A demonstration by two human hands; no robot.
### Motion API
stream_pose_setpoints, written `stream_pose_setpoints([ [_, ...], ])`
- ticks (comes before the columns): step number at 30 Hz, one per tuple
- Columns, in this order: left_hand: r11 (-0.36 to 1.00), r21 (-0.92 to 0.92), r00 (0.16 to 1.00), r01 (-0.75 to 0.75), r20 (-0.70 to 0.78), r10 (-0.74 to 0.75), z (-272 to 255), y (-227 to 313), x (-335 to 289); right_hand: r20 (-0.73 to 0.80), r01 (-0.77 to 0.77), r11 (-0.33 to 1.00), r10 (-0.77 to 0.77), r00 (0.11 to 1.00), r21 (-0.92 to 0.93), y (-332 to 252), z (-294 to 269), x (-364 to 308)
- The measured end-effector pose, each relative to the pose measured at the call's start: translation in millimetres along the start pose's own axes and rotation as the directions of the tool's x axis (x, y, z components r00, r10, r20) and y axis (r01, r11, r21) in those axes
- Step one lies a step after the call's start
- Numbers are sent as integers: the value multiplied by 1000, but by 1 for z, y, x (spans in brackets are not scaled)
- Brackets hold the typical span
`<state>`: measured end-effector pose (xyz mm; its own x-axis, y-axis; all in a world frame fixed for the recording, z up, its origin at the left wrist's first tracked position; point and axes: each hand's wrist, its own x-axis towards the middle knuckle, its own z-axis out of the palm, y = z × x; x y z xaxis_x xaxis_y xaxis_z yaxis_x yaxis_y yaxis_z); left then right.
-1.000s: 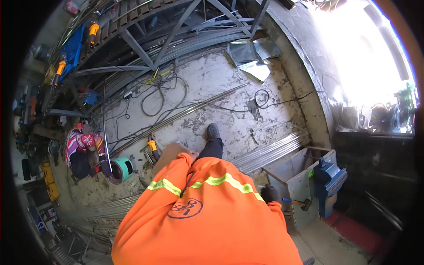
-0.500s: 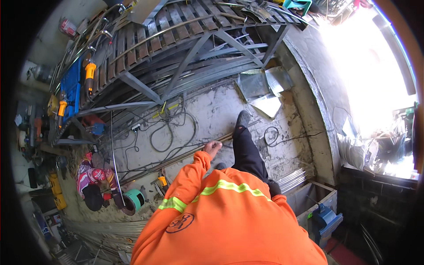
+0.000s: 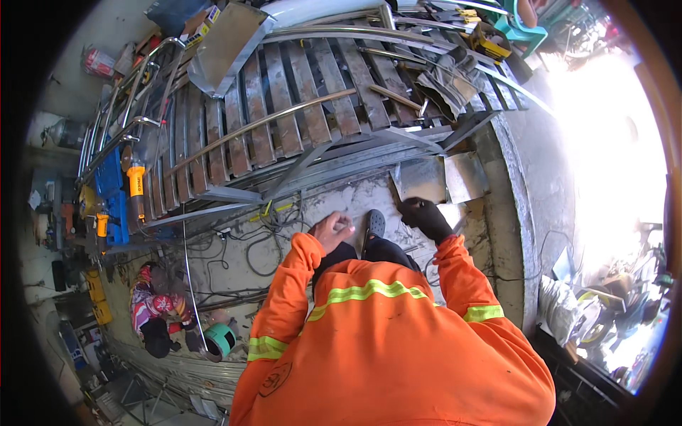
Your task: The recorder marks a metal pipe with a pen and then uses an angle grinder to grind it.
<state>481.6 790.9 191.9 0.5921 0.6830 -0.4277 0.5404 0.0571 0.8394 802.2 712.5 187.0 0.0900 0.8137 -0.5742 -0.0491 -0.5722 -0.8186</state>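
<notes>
My left hand is bare and held in front of me, its fingers loosely curved and apart with nothing in them. A black glove covers my right hand; its dark fingers look slightly spread, and I see nothing held. Neither hand touches anything. Beyond them stands a slatted metal workbench. A long metal tube lies slantwise across its slats, and a crumpled grey cloth rests towards the right. My shoe shows on the floor between my hands.
Loose cables coil on the floor beside the bench. Sheet metal pieces lie near its right legs. At the left, another person crouches by a green-and-dark cylinder. A yellow-and-black power tool sits at the bench's left end.
I have moved closer to the bench, and more of its top shows. My gloved right hand has come into view. My left hand has risen slightly, its fingers loosened.
</notes>
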Motion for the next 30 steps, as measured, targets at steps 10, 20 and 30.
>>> stream_pose_setpoints([
  [10,900,-19,895,-436,-113,432,-122,201,74,197,301,834,-428,882,463,-231,35,26],
  [20,665,137,677,-734,74,732,-188,205,136,-66,488,816,-494,867,308,-282,67,39],
  [30,826,-551,784,-116,459,417,-205,206,150,62,616,761,-638,768,205,-306,45,53],
])
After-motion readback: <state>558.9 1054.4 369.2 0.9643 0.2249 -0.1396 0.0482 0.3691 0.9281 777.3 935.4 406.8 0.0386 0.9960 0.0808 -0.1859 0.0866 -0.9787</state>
